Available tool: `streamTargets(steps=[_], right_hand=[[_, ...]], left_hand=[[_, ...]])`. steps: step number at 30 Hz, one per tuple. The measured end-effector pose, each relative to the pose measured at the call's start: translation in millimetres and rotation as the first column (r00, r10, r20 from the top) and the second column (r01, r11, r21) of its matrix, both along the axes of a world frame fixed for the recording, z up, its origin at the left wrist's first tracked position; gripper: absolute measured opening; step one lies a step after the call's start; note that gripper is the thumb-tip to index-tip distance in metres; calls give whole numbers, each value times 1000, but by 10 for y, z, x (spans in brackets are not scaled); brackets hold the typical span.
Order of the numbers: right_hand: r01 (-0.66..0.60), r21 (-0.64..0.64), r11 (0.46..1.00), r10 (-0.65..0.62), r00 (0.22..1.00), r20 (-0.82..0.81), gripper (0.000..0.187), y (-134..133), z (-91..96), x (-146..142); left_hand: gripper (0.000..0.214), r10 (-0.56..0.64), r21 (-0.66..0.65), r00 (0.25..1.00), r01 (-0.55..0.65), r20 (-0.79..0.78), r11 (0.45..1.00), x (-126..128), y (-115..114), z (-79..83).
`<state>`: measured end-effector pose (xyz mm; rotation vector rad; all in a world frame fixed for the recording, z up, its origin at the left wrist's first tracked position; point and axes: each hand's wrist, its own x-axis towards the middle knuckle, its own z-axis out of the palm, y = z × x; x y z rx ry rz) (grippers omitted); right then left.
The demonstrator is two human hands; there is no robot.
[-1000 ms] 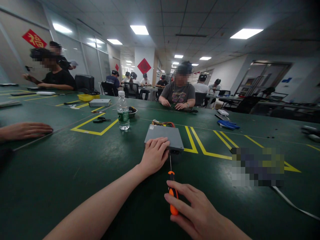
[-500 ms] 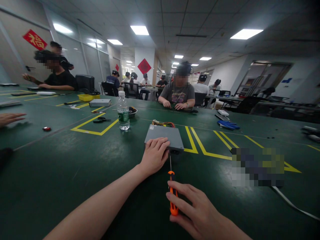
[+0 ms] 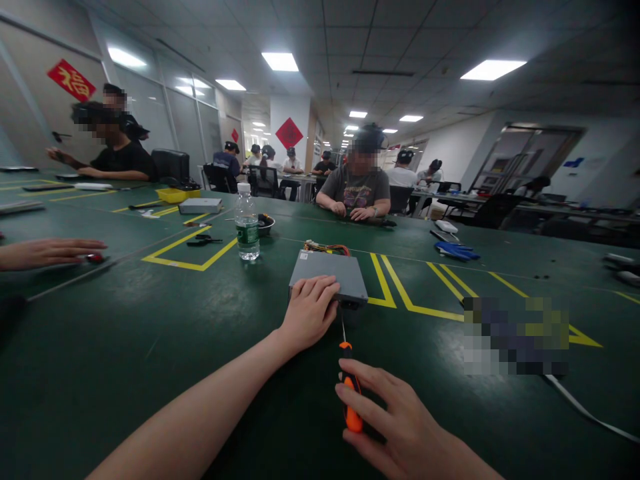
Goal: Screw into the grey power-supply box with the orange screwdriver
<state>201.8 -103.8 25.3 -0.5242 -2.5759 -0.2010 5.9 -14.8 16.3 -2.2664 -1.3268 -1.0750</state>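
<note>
A grey metal computer power supply (image 3: 345, 270) lies flat on the green table, its bundle of coloured wires (image 3: 327, 248) at the far side. My left hand (image 3: 313, 310) presses on its near left part, fingers over the top and thumb at the front face. In my right hand (image 3: 400, 413) is an orange and black screwdriver (image 3: 355, 420), its handle between thumb and fingers. The thin shaft points away from me toward the lower front of the power supply. Where the tip meets the case is hidden.
A water bottle (image 3: 247, 223) stands left of the power supply, before a metal bowl (image 3: 267, 225). Blue gloves (image 3: 456, 251) lie to the right. From the left edge reaches another person's hand (image 3: 55, 253) by a small red object. A person (image 3: 355, 183) sits opposite.
The screwdriver handle has turned and shifted slightly right with my right hand. My left hand and the power supply stay put. At left, the other person's hand has moved right to the red object.
</note>
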Motion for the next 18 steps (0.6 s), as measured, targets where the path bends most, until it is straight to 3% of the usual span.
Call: streamTargets(steps=[5,12,18], right_hand=[[-2,-19,1000,0,996,-84,30,12,-41,0],[3,-30,1000,-2,1000,30,38,6,-9,-6],[-19,-7,1000,19,993,-114,28,21,-45,-21]], left_hand=[[28,-4,-5,1000,4,6,1000,3,2,-1],[29,-4,4,1000,4,4,1000,12,14,-16],[27,-7,-13,1000,7,4,1000,2,5,-10]])
